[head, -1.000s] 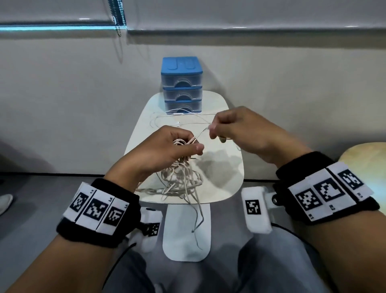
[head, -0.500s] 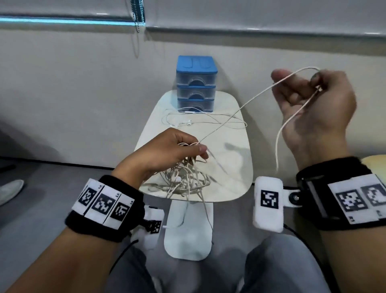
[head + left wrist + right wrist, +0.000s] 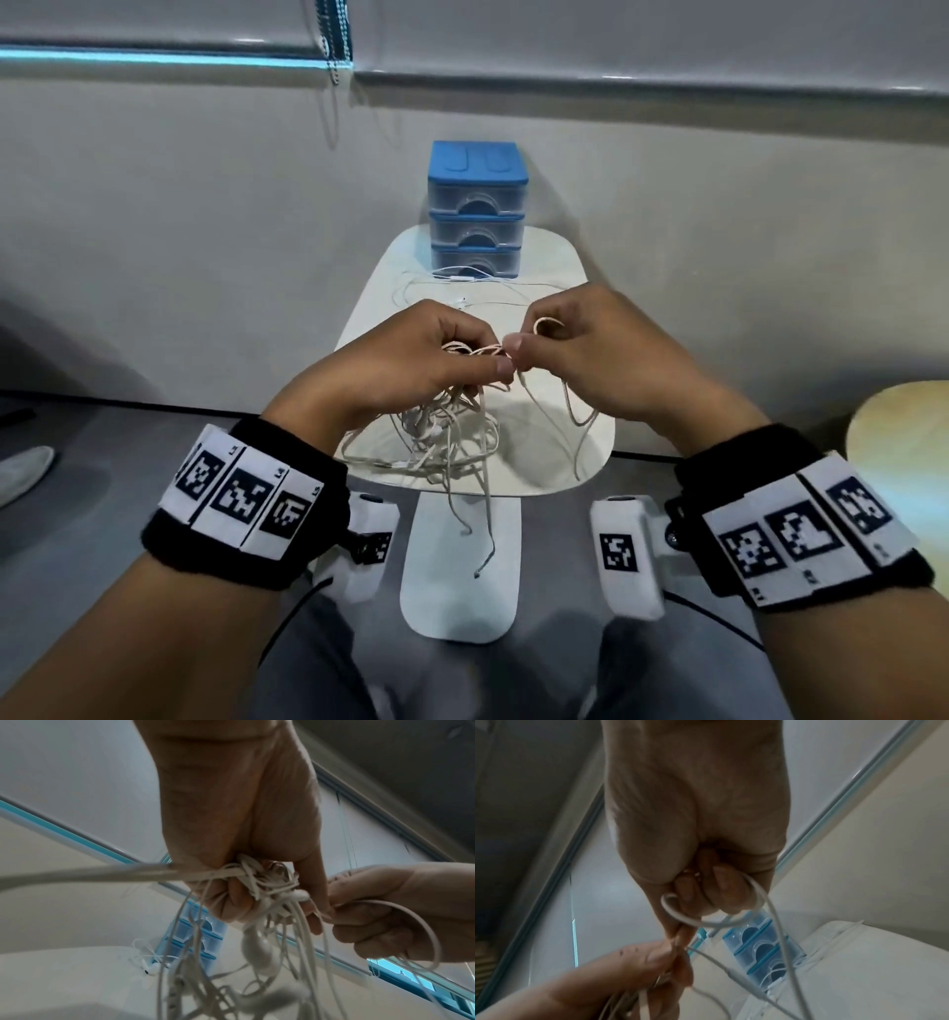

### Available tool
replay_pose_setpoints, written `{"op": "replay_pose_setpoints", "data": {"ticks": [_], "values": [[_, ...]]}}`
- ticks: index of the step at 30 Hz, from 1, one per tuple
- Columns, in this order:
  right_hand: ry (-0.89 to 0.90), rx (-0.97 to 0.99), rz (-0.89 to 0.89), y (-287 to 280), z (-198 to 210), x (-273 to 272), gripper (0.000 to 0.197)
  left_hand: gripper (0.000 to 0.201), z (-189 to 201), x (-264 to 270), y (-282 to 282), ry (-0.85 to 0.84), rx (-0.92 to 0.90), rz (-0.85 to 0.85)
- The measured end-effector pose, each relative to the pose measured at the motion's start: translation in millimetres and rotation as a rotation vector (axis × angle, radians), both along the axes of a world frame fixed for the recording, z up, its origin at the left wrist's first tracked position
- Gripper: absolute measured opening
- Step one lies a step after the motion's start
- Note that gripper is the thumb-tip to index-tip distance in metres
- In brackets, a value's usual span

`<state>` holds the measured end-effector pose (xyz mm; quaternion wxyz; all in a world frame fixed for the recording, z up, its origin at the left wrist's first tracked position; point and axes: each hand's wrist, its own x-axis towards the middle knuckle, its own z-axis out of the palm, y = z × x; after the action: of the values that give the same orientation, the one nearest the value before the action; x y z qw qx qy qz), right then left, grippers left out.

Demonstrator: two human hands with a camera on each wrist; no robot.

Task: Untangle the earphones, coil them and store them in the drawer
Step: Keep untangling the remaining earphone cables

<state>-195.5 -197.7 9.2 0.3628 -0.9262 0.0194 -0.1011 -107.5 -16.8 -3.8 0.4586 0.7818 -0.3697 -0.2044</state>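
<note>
- Cream-white cord makes up the earphones (image 3: 452, 431): a loose tangle hanging from our hands onto the near part of the white table (image 3: 544, 462), some ends dangling off its near edge.
- Our left hand (image 3: 411, 360) grips the knot's top; our right hand (image 3: 590, 349), touching it, pinches one strand with a loop round its fingers (image 3: 721, 892).
- Light, limp and thin, the cord should snag easily, so we judge single strands beside the knot the best hold.
- Far off, the blue drawer unit (image 3: 477, 210) stands shut.
</note>
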Motion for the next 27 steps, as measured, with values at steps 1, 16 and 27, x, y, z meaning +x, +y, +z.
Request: {"op": "replay_pose_setpoints", "data": {"ticks": [1, 16, 27], "values": [[-0.012, 0.052, 0.004, -2, 3, 0, 0.028, 0.014, 1, 0, 1, -0.001, -0.008, -0.015], [-0.984, 1.322, -0.377, -67, 51, -11, 0.006, 0.004, -6, 9, 6, -0.006, 0.101, -0.057], [-0.975, 0.95, -0.511, -90, 39, -20, 0.024, 0.01, -9, 11, 6, 0.003, 0.051, -0.029]]}}
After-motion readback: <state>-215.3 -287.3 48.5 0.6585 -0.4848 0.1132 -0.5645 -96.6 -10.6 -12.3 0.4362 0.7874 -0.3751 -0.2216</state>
